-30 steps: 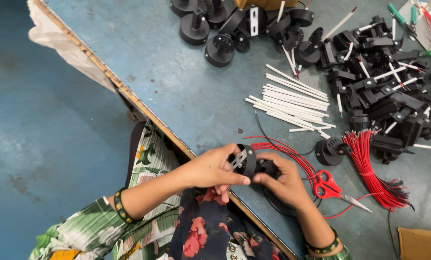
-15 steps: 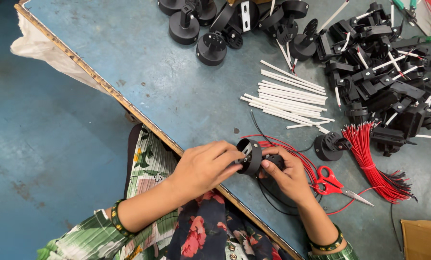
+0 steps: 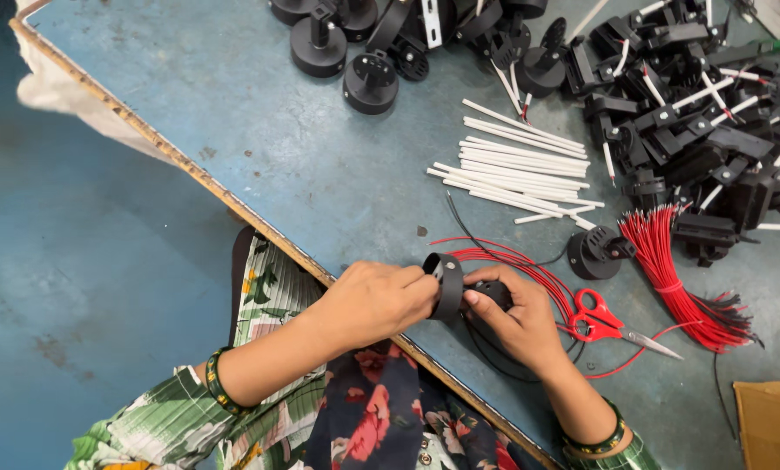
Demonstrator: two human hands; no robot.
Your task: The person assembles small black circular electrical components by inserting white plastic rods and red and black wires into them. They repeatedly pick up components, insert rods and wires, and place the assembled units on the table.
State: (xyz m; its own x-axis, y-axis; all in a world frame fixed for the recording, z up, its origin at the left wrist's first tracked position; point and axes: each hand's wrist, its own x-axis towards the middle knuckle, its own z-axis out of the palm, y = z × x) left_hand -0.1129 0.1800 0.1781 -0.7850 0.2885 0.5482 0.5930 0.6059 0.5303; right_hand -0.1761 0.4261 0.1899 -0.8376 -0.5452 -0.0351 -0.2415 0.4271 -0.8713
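1. The left hand (image 3: 377, 300) pinches a black round plastic part (image 3: 447, 285) by its rim, fingers pressed together on it, just above the near edge of the tabletop (image 3: 259, 130).
2. The right hand (image 3: 516, 318) closes around the part's other, knob-like end, with thumb and fingertips pressed against it; red wires (image 3: 503, 259) run out from under that hand.
3. The part looks rigid, light and smooth, probably hard plastic; the rim and the knob seem the surest places to hold, not the thin wires.
4. One pair of red-handled scissors (image 3: 601, 318) lies just right of the right hand.
5. One bundle of red wires (image 3: 673, 278) lies toward the right edge.
6. White sleeves (image 3: 521, 170) lie mid-tabletop, roughly twenty; an exact count is not possible.
7. Black parts (image 3: 695, 122) are heaped at the far right corner, too many to count.
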